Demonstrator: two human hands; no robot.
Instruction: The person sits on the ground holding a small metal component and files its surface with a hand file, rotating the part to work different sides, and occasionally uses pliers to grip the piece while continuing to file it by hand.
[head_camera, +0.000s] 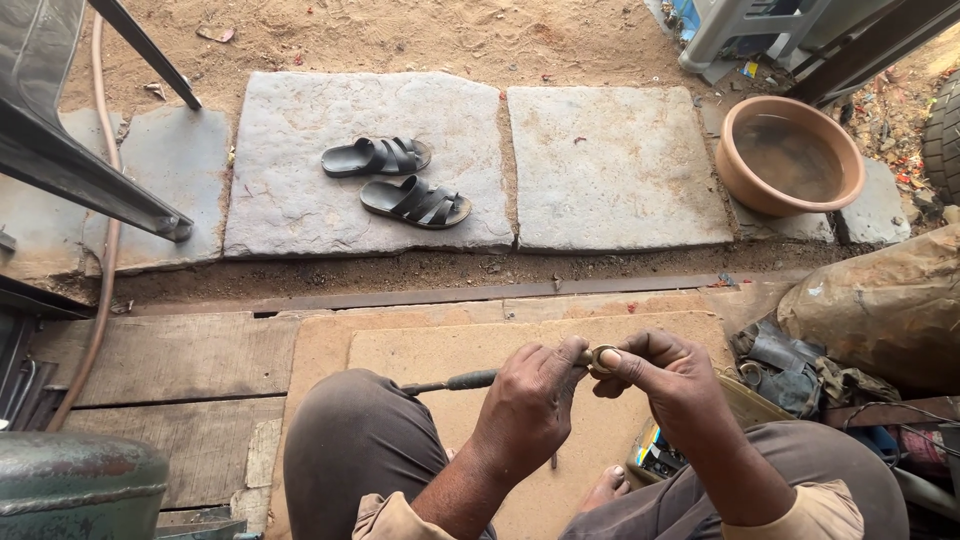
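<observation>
Both hands meet: right hand (668, 385) fingers pinch small ring (603, 357), left hand (530, 405) grips dark tool (452, 382).

The left hand (530, 405) grips a dark-handled tool (450, 382) while the right hand (668, 385) pinches a small brass ring (602, 357).

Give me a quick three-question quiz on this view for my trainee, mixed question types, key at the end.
1. True or false: the left hand holds a dark-handled tool.
2. Multiple choice: the small brass-coloured ring is pinched by
A. the right hand
B. neither hand, it lies on the floor
C. the left hand alone
3. Short answer: what lies on the grey stone slab beyond the knees?

Key
1. True.
2. A, in its fingers, with the left hand's thumb close against it.
3. A pair of black sandals; the clay basin stands further right.
</observation>
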